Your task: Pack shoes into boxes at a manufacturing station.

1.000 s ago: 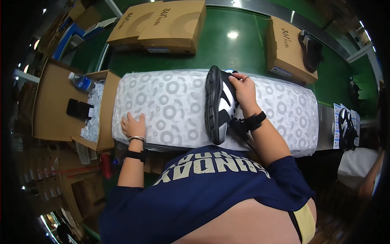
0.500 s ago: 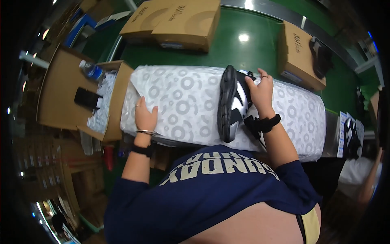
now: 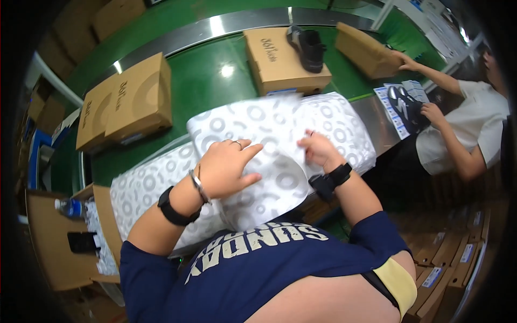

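Sheet: the loose patterned paper sheet (image 3: 264, 205) lies on the middle of the paper stack (image 3: 344, 126), directly in front of you, its near right edge curling up clear of the layers beneath. Whether anything sits under it cannot be told.

Left hand: your left hand (image 3: 225, 168) is wide over the sheet, thumb well apart from the fingers. Whether it bears down firmly is not visible. Judged sound for steadying; spread the load through the whole palm so that the paper does not dent.

Right hand: your right hand (image 3: 322, 152) is half curled at the sheet's right edge. It is slightly blurred, and you cannot be passed or failed on grip: a pinch on the paper cannot be confirmed. Take one layer only, between thumb and forefinger, and check that no second sheet comes with it.

Hazards: the bangle (image 3: 198, 187) and the black wrist device (image 3: 326, 185) both sit close to the paper and could snag or tear it. Keep your wrists raised. Turn the edge over slowly, smoothing from the middle outward, since a quick pull would probably crease the sheet.
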{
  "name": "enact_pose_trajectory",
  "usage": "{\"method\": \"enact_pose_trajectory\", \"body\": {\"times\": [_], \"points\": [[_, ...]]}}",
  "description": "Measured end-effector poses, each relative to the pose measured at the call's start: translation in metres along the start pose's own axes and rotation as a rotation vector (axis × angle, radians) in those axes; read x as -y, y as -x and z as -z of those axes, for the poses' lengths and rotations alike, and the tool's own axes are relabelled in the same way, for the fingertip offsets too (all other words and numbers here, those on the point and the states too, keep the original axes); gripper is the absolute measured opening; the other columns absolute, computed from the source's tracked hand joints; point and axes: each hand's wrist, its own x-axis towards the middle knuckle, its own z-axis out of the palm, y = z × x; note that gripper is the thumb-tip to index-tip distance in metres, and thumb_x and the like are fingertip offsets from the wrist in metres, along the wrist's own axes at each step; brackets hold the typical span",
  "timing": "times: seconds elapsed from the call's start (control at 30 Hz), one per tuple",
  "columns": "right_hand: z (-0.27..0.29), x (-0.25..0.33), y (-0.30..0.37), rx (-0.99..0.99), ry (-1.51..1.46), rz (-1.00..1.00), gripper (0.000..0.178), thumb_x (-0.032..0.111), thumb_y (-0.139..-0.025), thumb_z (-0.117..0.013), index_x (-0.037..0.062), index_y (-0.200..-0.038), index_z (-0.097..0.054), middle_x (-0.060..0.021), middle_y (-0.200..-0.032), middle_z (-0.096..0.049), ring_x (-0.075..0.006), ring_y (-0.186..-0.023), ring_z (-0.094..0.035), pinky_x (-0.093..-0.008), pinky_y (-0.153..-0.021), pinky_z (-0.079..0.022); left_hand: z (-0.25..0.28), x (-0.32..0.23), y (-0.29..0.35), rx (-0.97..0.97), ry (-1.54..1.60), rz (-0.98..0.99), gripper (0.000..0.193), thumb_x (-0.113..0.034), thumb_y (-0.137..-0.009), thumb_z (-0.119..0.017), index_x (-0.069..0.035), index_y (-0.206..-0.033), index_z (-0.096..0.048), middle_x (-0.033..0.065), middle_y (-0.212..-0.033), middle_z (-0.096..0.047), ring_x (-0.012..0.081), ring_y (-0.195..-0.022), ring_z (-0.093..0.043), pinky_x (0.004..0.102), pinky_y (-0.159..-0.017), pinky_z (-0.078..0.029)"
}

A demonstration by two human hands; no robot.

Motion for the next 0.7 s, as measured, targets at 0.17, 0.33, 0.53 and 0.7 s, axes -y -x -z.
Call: {"method": "enact_pose_trajectory", "body": {"times": [0.17,0.33,0.53,0.7], "points": [[0.006,0.021,-0.050,-0.202,0.525,0.353,0.056,0.006,-0.069,-0.063,-0.0004,-0.120,-0.041,-0.0066,-0.079,-0.055,-0.0125,-0.065,-0.051,-0.0252,-0.057,-0.043,-0.048,0.013,-0.102,0.832,-0.273,0.097,0.059,-0.044,-0.067,-0.065,-0.013,-0.116,-0.051,0.0172,-0.116,-0.050,0.0313,-0.105,-0.050,0.0387,-0.082,-0.043],[-0.003,0.155,-0.125,-0.783,0.939,0.986,0.088,0.021,-0.056,-0.076,-0.0037,-0.126,-0.030,-0.0259,-0.120,-0.039,-0.0374,-0.110,-0.041,-0.0374,-0.093,-0.035,-0.090,-0.025,-0.144,0.671,-0.296,0.182,0.083,-0.045,-0.063,-0.068,-0.015,-0.131,-0.032,0.0184,-0.137,-0.023,0.0385,-0.115,-0.040,0.0464,-0.088,-0.040],[-0.005,0.154,-0.163,-0.519,1.223,1.388,0.021,0.009,-0.055,-0.067,0.0035,-0.072,-0.058,-0.0194,-0.099,-0.052,-0.0352,-0.091,-0.050,-0.0382,-0.083,-0.041,-0.115,-0.030,-0.130,0.690,-0.316,0.247,0.100,-0.051,-0.060,-0.070,-0.016,-0.136,-0.016,0.0189,-0.140,-0.012,0.0499,-0.121,-0.020,0.0571,-0.095,-0.026],[-0.034,0.121,-0.003,0.147,0.981,1.017,0.026,0.008,-0.063,-0.067,0.0066,-0.078,-0.046,-0.0182,-0.117,-0.041,-0.0318,-0.108,-0.042,-0.0329,-0.090,-0.034,-0.110,-0.028,-0.126,0.739,-0.396,0.292,0.100,-0.054,-0.060,-0.068,-0.016,-0.136,-0.015,0.0182,-0.141,-0.008,0.0504,-0.123,-0.015,0.0595,-0.093,-0.026]]}}
